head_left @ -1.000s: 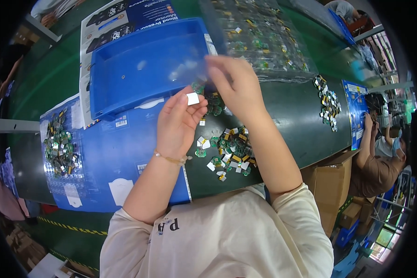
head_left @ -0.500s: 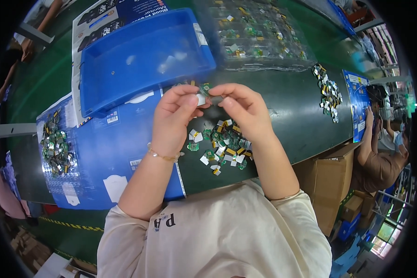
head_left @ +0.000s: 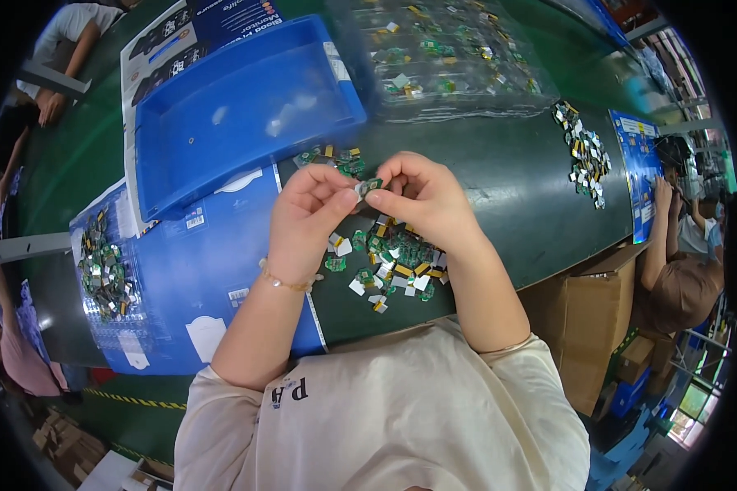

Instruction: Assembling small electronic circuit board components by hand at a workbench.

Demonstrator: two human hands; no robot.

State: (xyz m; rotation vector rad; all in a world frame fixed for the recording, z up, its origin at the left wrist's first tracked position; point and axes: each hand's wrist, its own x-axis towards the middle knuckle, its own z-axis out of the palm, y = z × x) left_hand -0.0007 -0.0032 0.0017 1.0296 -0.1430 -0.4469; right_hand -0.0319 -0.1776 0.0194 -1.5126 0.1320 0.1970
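Between the fingertips of both hands is a small green circuit board (head_left: 368, 187) with a pale flat piece on it. My left hand (head_left: 315, 203) pinches its left side, thumb against fingers. On the other side my right hand (head_left: 422, 196) grips it, also in a pinch. Just below the hands lies a loose pile of similar boards (head_left: 403, 260), green with white, silver and yellow-brown parts. A smaller cluster of boards (head_left: 336, 159) shows beyond my left fingers, partly hidden by them.
A blue plastic tray (head_left: 237, 106) stands at the far left on printed blue sheets (head_left: 221, 245). Stacked clear blister trays (head_left: 458, 57) filled with boards sit at the back. More boards lie far right (head_left: 585, 155) and at left (head_left: 105, 266). A cardboard box (head_left: 602, 319) stands beside the table; other people sit nearby.
My hands have come slightly nearer and closer together, with the small board turned between the fingertips. The cluster of boards beyond my left hand shows more now. The view has shifted slightly.
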